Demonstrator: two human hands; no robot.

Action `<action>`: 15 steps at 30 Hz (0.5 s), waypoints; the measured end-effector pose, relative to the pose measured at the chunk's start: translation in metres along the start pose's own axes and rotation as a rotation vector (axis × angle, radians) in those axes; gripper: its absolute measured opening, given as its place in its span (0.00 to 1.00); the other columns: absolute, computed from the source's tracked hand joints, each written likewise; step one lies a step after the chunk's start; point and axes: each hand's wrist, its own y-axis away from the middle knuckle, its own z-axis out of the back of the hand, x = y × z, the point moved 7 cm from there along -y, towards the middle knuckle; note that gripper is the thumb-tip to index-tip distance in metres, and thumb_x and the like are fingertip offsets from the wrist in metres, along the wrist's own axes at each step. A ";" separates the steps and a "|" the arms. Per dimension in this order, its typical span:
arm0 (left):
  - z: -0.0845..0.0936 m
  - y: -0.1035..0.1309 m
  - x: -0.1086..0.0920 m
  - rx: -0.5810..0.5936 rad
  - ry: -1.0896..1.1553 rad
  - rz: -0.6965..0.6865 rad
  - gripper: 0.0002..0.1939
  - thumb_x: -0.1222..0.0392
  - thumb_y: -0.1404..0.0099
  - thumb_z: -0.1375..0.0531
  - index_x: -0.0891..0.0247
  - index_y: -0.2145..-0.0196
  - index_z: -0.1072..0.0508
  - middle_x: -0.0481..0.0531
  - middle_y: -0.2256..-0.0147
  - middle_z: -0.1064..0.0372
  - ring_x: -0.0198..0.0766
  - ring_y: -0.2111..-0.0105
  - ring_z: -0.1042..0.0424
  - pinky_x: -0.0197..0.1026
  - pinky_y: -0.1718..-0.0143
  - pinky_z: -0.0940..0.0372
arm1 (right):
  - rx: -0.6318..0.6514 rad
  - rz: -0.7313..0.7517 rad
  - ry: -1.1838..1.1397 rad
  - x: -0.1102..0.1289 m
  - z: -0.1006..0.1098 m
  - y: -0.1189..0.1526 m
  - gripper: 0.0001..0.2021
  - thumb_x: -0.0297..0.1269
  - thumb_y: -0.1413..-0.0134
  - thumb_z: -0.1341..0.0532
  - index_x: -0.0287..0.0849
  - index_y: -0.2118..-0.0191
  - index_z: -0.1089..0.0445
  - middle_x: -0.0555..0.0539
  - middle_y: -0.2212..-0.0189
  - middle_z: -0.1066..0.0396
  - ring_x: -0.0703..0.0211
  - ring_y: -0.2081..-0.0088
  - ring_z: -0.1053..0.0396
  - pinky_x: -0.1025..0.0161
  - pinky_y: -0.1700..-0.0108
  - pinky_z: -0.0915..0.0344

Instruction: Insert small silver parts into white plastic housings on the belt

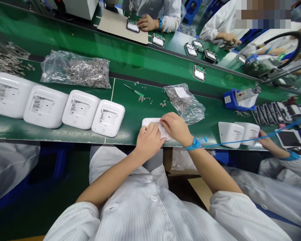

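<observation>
A white plastic housing (147, 121) lies on the green bench in front of me, mostly covered by my hands. My left hand (150, 139) rests over its left part, fingers bent and pressed together. My right hand (176, 127) comes in from the right, thumb and fingertips pinched close to the left fingertips over the housing's recess. Whatever small piece is between the fingers is hidden. Beyond the housing are loose small metal parts (163, 103), a green-handled screwdriver (138, 93) and a clear bag of metal parts (182, 98).
Several white housings, one (108, 117) nearest, line the bench at left. A large bag of metal parts (87, 70) lies behind them. Two housings (230, 134) stand at right near a co-worker's hand (266, 140). A blue cord (240, 142) runs right from my wrist strap.
</observation>
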 end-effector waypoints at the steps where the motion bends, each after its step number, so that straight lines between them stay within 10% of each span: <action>1: -0.003 0.001 -0.002 0.029 -0.008 -0.005 0.19 0.50 0.25 0.46 0.69 0.57 0.23 0.65 0.45 0.29 0.53 0.42 0.34 0.54 0.49 0.39 | 0.006 0.001 0.008 0.001 -0.002 -0.001 0.10 0.32 0.32 0.45 0.40 0.61 0.27 0.40 0.61 0.26 0.47 0.57 0.32 0.53 0.54 0.33; 15: -0.017 0.008 -0.009 0.115 -0.023 -0.043 0.26 0.44 0.26 0.45 0.73 0.55 0.22 0.71 0.49 0.26 0.56 0.38 0.38 0.55 0.45 0.42 | 0.050 -0.039 0.182 0.001 -0.015 -0.005 0.06 0.29 0.34 0.42 0.41 0.64 0.30 0.40 0.64 0.32 0.47 0.60 0.36 0.54 0.60 0.39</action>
